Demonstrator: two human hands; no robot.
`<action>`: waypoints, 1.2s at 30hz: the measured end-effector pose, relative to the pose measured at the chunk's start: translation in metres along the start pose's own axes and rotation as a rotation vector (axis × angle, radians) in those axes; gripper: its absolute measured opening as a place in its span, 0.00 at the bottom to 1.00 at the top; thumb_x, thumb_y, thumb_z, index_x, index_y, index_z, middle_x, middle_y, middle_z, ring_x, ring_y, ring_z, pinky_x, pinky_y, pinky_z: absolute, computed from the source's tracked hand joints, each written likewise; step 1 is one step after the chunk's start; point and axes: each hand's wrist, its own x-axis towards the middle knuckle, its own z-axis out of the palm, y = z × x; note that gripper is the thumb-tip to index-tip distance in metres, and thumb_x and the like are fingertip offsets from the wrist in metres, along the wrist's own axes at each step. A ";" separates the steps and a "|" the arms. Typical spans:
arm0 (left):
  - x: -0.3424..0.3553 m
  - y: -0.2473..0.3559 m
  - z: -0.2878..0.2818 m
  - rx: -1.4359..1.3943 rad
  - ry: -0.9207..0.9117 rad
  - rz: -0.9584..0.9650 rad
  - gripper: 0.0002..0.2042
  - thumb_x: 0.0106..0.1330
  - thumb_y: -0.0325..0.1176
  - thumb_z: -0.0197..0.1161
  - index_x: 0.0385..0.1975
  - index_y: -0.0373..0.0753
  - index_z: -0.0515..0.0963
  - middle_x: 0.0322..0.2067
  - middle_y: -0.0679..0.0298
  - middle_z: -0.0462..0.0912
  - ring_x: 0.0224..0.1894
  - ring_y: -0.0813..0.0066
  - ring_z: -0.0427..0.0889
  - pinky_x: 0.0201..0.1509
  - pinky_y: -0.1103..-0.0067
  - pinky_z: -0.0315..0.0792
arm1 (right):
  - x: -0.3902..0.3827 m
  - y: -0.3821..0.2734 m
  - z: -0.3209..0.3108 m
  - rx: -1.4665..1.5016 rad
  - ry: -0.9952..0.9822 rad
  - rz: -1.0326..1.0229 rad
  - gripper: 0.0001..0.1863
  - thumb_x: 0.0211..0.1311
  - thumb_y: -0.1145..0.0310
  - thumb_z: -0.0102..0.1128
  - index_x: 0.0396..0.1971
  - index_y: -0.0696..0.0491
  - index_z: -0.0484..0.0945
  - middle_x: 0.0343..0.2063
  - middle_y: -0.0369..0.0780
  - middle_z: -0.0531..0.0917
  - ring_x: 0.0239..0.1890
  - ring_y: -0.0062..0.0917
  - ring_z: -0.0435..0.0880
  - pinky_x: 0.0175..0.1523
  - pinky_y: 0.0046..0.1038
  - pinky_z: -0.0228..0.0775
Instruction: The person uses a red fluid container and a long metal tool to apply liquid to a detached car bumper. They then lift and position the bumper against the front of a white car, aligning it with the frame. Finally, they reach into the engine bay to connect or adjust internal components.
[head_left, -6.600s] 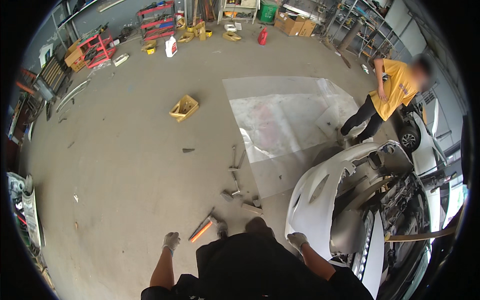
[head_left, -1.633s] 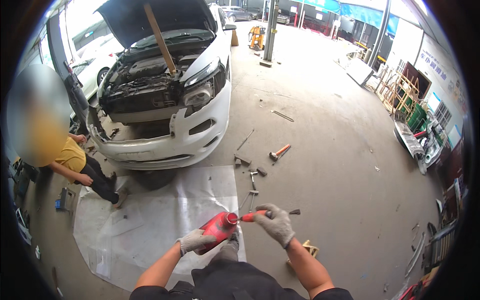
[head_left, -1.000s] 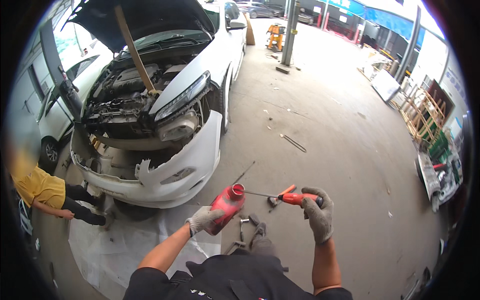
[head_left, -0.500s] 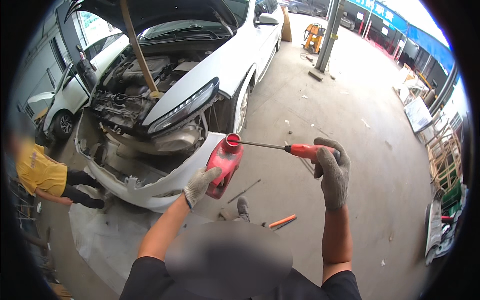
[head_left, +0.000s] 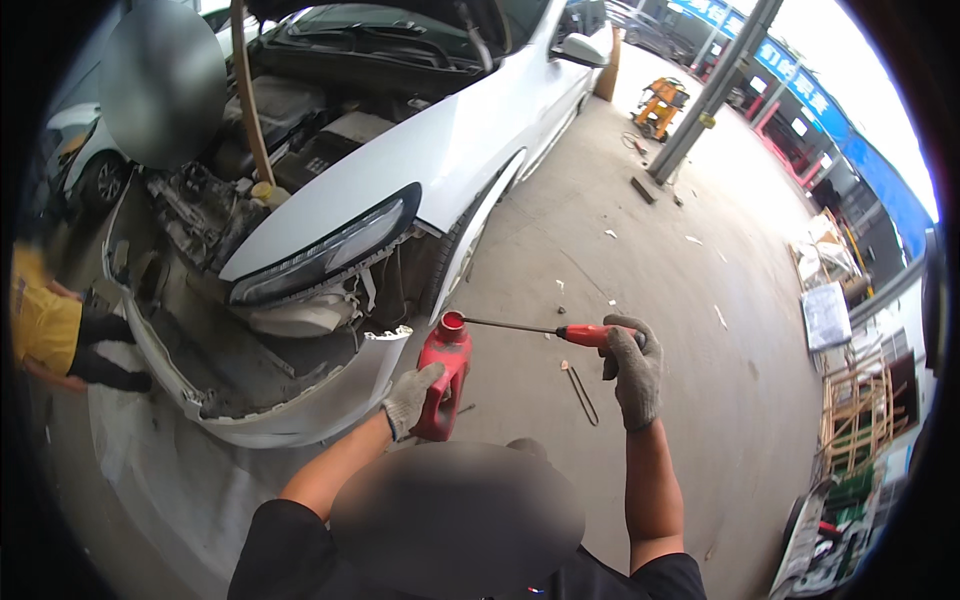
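Note:
My gloved left hand is wrapped round the side of a red plastic jug, held upright with its round neck uppermost and uncapped. A screwdriver with a red handle and a long thin metal shaft lies nearly level in the grip of my gloved right hand. Its tip reaches the jug's neck; whether it touches the rim or sits just inside, I cannot tell. Beyond the jug stands a white car with its hood raised. The loose front bumper sits partly off at its nose.
A wooden prop stands in the engine bay. A person in a yellow shirt is at the left. A bent metal rod lies on the concrete floor. Further off are a yellow wheeled machine, a post and wooden frames.
My view has turned, so the car looks nearer and the bent rod shows more fully. Both hands have shifted slightly down and left in the picture, still holding the jug and screwdriver.

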 end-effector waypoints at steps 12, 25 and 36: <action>0.095 -0.030 0.041 -0.046 0.425 0.209 0.22 0.64 0.51 0.59 0.34 0.33 0.80 0.26 0.66 0.79 0.31 0.79 0.74 0.39 0.75 0.70 | 0.197 0.051 -0.005 0.037 -0.402 -0.057 0.16 0.64 0.65 0.57 0.46 0.62 0.76 0.22 0.37 0.77 0.17 0.14 0.69 0.20 0.17 0.60; 0.122 -0.025 0.086 -0.264 0.567 0.223 0.20 0.62 0.51 0.59 0.39 0.39 0.79 0.31 0.65 0.81 0.30 0.77 0.78 0.36 0.77 0.73 | 0.284 0.084 0.000 0.032 -0.610 0.057 0.19 0.64 0.63 0.58 0.47 0.64 0.75 0.22 0.38 0.77 0.16 0.15 0.70 0.19 0.18 0.63; 0.135 -0.027 0.045 -0.349 0.523 0.213 0.17 0.64 0.42 0.63 0.49 0.42 0.74 0.38 0.66 0.80 0.35 0.76 0.79 0.39 0.74 0.76 | 0.270 0.102 0.008 0.146 -0.505 0.081 0.20 0.64 0.59 0.58 0.47 0.61 0.75 0.23 0.39 0.78 0.16 0.17 0.71 0.20 0.20 0.64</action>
